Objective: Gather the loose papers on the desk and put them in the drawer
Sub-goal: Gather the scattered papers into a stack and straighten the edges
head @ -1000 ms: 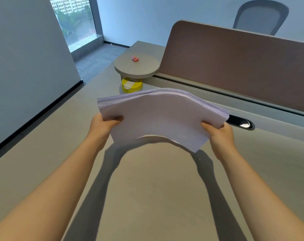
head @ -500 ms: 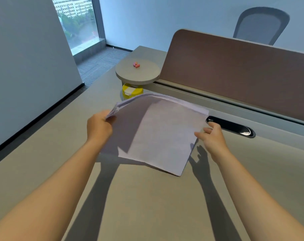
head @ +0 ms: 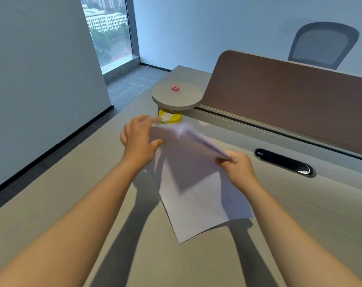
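Observation:
A stack of white papers [head: 194,195] hangs tilted above the grey desk [head: 72,193], its lower corner pointing toward me. My right hand [head: 238,166] pinches the stack's right edge. My left hand [head: 139,137] is at the top left edge, thumb against the sheets and fingers spread and blurred; its hold is unclear. No drawer is in view.
A round grey shelf [head: 177,96] with small pink pieces [head: 175,88] stands at the back, a yellow round tin [head: 170,118] beneath it. A brown divider panel [head: 289,100] runs along the far edge, with a black cable slot [head: 284,162] in front. An office chair [head: 320,46] stands beyond.
The stack has turned from flat between both hands to hanging steeply. My right hand let go, then took the right edge again. My left hand shifted up to the top edge.

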{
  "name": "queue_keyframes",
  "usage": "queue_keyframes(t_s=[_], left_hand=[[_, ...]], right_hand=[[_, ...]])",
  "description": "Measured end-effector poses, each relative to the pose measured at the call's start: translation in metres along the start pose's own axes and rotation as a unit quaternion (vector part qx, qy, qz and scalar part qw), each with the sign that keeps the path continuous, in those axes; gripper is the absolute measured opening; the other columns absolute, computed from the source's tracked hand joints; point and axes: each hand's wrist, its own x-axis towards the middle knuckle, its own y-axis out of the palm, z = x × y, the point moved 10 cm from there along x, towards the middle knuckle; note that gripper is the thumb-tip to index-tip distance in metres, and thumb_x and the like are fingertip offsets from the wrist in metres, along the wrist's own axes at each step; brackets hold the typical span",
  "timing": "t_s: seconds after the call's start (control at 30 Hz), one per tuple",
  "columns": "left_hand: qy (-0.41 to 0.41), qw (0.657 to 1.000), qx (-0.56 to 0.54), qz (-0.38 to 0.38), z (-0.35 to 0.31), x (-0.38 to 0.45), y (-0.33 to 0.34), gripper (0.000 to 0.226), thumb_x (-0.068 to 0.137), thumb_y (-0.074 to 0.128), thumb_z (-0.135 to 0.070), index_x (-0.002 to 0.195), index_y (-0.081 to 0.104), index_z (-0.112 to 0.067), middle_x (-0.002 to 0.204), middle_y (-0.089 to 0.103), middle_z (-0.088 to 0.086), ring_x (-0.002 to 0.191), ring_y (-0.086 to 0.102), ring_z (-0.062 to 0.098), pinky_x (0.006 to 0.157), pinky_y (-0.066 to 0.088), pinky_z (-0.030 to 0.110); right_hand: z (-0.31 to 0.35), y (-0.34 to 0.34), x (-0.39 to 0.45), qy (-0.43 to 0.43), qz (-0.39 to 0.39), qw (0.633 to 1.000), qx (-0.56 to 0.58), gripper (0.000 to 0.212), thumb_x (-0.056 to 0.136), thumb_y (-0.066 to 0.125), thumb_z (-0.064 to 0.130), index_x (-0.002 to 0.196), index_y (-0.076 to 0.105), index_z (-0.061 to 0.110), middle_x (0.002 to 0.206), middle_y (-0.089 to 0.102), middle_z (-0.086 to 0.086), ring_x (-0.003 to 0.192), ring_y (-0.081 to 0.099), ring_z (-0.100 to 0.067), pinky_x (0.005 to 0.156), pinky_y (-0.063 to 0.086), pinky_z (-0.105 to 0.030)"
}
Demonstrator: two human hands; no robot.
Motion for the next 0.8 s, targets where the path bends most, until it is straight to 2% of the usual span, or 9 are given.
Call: queue_keyframes(t_s=[0.07,0.13,0.23,0.33,0.47,0.6,0.67,0.73,0.8], left_hand=[[-0.122,0.991,-0.050,0.003,0.032,-0.010,0.003,0.088,0.077,0.069,-0.024,0.146,0.015,-0.027,0.157,0.010,0.010,0.144,0.009,0.029,0.115,0.009,0.044],[-0.220,0.960,-0.166,0.047,0.052,-0.024,0.017,0.105,0.076,0.071,-0.024,0.148,-0.005,-0.023,0.157,0.003,0.010,0.145,0.009,0.028,0.116,0.011,0.046],[-0.266,0.892,-0.322,0.173,0.045,-0.047,0.050,0.070,0.087,0.058,-0.013,0.144,0.020,-0.006,0.136,0.040,0.004,0.127,0.039,0.020,0.104,0.033,0.036],[-0.270,0.890,-0.329,0.167,0.045,-0.049,0.054,0.039,0.089,0.052,-0.004,0.128,0.048,0.003,0.123,0.058,0.016,0.102,0.052,0.020,0.083,0.038,0.030],[-0.162,0.975,-0.114,0.101,0.038,-0.025,0.025,0.024,0.087,0.054,-0.007,0.108,0.061,0.001,0.112,0.065,0.026,0.102,0.059,0.037,0.076,0.040,0.034],[-0.002,0.992,0.073,0.103,0.003,-0.013,0.018,0.020,0.088,0.046,-0.006,0.095,0.064,-0.012,0.103,0.068,0.020,0.106,0.056,0.037,0.088,0.031,0.033],[0.048,0.986,0.119,0.105,-0.011,-0.014,0.020,0.022,0.089,0.043,-0.007,0.088,0.062,-0.018,0.095,0.066,0.014,0.107,0.054,0.032,0.084,0.018,0.029],[0.078,0.982,0.134,0.111,-0.020,-0.016,0.025,0.021,0.091,0.043,-0.009,0.092,0.064,-0.014,0.096,0.065,0.011,0.113,0.048,0.028,0.098,0.013,0.030],[0.071,0.983,0.135,0.107,-0.016,-0.017,0.026,0.020,0.089,0.049,-0.012,0.098,0.066,-0.013,0.114,0.063,0.007,0.129,0.037,0.026,0.112,0.005,0.041]], right_hand=[[-0.007,-0.008,-0.001,0.025,-0.032,0.997,0.072,0.015,0.084,0.054,-0.004,0.090,0.061,-0.015,0.080,0.050,-0.009,0.074,0.042,-0.017,0.060,0.035,-0.026],[-0.015,-0.013,-0.004,0.074,-0.047,0.981,0.172,0.021,0.087,0.052,-0.003,0.105,0.059,-0.011,0.091,0.054,-0.010,0.077,0.051,-0.018,0.055,0.045,-0.018],[-0.024,-0.010,-0.009,0.128,-0.058,0.960,0.244,0.032,0.088,0.052,0.002,0.119,0.054,-0.004,0.102,0.058,-0.012,0.096,0.057,-0.029,0.080,0.047,-0.030],[-0.030,-0.003,-0.010,0.150,-0.042,0.956,0.249,0.032,0.089,0.051,0.003,0.120,0.054,-0.002,0.109,0.060,-0.013,0.098,0.056,-0.029,0.085,0.044,-0.036],[-0.036,-0.008,-0.007,0.144,-0.048,0.972,0.181,0.052,0.086,0.058,0.006,0.134,0.038,0.003,0.137,0.048,-0.013,0.117,0.050,-0.028,0.095,0.041,-0.037],[-0.028,-0.030,-0.006,0.108,-0.100,0.987,0.065,0.091,0.079,0.067,0.009,0.147,0.007,0.015,0.156,0.013,-0.009,0.143,0.016,-0.027,0.113,0.023,-0.044],[-0.016,-0.026,-0.005,0.063,-0.072,0.994,0.056,0.079,0.080,0.064,0.005,0.145,0.019,0.014,0.151,0.028,-0.010,0.138,0.027,-0.027,0.109,0.032,-0.036],[-0.004,-0.019,-0.007,0.028,-0.029,0.997,0.067,0.046,0.084,0.057,-0.004,0.128,0.049,0.005,0.120,0.055,-0.015,0.114,0.050,-0.026,0.086,0.047,-0.020],[-0.003,-0.019,-0.011,0.025,-0.022,0.997,0.076,0.026,0.085,0.053,-0.006,0.109,0.063,-0.002,0.099,0.060,-0.014,0.095,0.053,-0.021,0.069,0.044,-0.024]])
